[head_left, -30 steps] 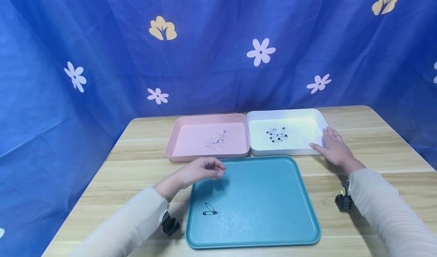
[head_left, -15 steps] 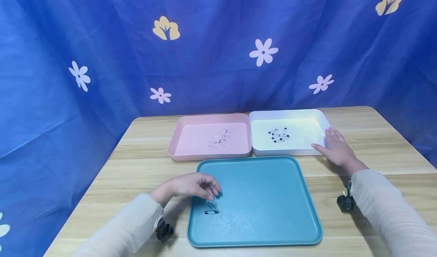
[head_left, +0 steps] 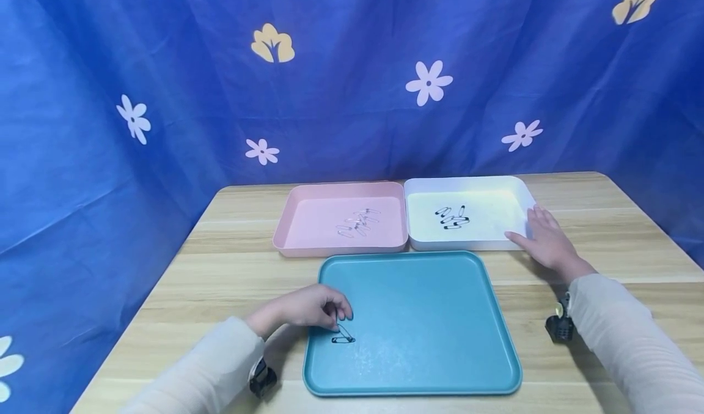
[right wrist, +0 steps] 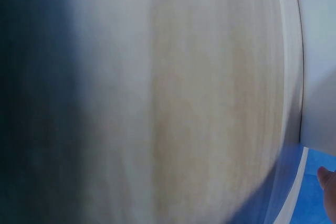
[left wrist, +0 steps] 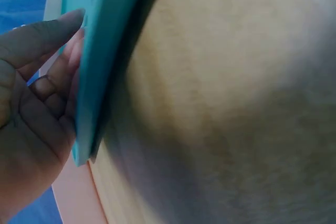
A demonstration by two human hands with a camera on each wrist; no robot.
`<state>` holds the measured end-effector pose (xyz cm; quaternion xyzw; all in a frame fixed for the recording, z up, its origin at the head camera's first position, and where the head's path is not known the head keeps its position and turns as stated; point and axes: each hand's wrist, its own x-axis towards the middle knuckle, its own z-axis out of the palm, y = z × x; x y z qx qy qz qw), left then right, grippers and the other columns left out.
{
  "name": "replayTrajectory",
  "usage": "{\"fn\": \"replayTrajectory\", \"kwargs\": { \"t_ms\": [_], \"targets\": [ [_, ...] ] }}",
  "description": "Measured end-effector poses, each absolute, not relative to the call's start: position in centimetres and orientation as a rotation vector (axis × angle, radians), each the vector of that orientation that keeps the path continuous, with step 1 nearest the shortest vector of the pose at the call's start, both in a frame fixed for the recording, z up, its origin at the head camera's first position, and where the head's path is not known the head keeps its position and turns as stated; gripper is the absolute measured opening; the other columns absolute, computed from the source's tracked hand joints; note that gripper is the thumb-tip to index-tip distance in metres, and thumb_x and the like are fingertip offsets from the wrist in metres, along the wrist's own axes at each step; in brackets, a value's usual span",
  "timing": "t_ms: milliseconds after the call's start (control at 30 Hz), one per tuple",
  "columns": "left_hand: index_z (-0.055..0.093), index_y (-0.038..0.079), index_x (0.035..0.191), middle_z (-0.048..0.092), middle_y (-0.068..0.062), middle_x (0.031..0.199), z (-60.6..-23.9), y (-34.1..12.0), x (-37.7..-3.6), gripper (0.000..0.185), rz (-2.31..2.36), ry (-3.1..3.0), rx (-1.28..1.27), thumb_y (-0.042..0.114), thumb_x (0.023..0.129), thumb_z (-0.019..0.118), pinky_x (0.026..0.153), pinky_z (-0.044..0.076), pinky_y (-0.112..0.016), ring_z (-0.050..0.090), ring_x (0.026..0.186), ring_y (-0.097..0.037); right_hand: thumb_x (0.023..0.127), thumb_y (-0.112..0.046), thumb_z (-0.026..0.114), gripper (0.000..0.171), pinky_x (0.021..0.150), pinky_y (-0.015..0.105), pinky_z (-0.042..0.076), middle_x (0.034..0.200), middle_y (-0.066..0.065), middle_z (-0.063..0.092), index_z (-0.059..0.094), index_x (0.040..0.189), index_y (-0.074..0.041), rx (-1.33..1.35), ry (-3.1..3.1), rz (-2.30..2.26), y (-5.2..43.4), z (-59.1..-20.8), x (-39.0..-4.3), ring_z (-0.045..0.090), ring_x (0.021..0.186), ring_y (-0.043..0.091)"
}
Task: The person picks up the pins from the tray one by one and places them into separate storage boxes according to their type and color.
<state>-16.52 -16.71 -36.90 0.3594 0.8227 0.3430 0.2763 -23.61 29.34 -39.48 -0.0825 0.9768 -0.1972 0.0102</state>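
My left hand [head_left: 313, 307] is over the left side of the teal tray [head_left: 429, 304], its thumb and fingers bent downward. Its thumb tip is at the upper end of one of two black-tipped safety pins [head_left: 343, 339]; whether it touches is unclear. In the left wrist view, thumb and fingertips [left wrist: 76, 18] stand a little apart beside the tray rim, and the pins are hidden. My right hand [head_left: 550, 243] rests with extended fingers against the near right corner of the white tray [head_left: 495, 244]. Only a fingertip shows in the right wrist view.
Several black-tipped safety pins [head_left: 453, 219] lie in the white tray. Beside it, a pink tray [head_left: 308, 224] holds several silver safety pins [head_left: 360, 223]. All three trays stand on a wooden table [head_left: 231, 267] before a blue flowered curtain [head_left: 341, 96].
My left hand has come down and nearer from the far left edge of the teal tray to the two pins. The right hand stays at the white tray.
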Motion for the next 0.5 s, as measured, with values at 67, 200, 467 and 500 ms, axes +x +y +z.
{"fn": "replayTrajectory", "kwargs": {
  "t_ms": [67,200,467,500],
  "targets": [
    [0.062,0.004,0.087,0.056,0.002,0.080,-37.08,-16.74,-16.52,0.018,0.915,2.230,1.024,-0.002,0.070,0.066,0.063,0.046,-0.020,0.051,0.069,-0.005,0.086,-0.053,0.032,0.088,0.098,0.052,-0.002,0.134,0.034,-0.002,0.001,0.129,0.017,-0.263,3.052,-0.618,29.38,-39.49,-23.61,-0.006,0.124,0.042],
    [0.062,0.006,0.082,0.053,0.006,0.078,-37.23,-16.79,-16.45,0.012,0.917,2.256,1.146,0.003,0.071,0.066,0.060,0.045,-0.019,0.049,0.067,-0.003,0.087,-0.052,0.033,0.087,0.098,0.051,-0.003,0.134,0.034,-0.002,0.002,0.128,0.018,-0.271,3.063,-0.621,29.46,-39.48,-23.65,-0.006,0.124,0.042],
    [0.063,0.010,0.070,0.051,0.010,0.070,-37.36,-16.56,-16.11,0.008,0.843,2.338,1.058,0.003,0.072,0.066,0.062,0.043,-0.019,0.046,0.067,-0.003,0.086,-0.053,0.033,0.088,0.098,0.051,-0.004,0.134,0.034,-0.003,0.001,0.128,0.018,-0.269,3.058,-0.619,29.39,-39.59,-23.73,-0.006,0.124,0.042],
    [0.063,0.011,0.070,0.050,0.010,0.070,-37.30,-16.49,-16.07,0.009,0.822,2.349,1.043,0.003,0.072,0.065,0.063,0.043,-0.019,0.046,0.067,-0.003,0.086,-0.053,0.033,0.089,0.098,0.051,-0.003,0.134,0.034,-0.003,0.001,0.129,0.017,-0.263,3.057,-0.619,29.39,-39.62,-23.72,-0.006,0.124,0.042]
  ]
}}
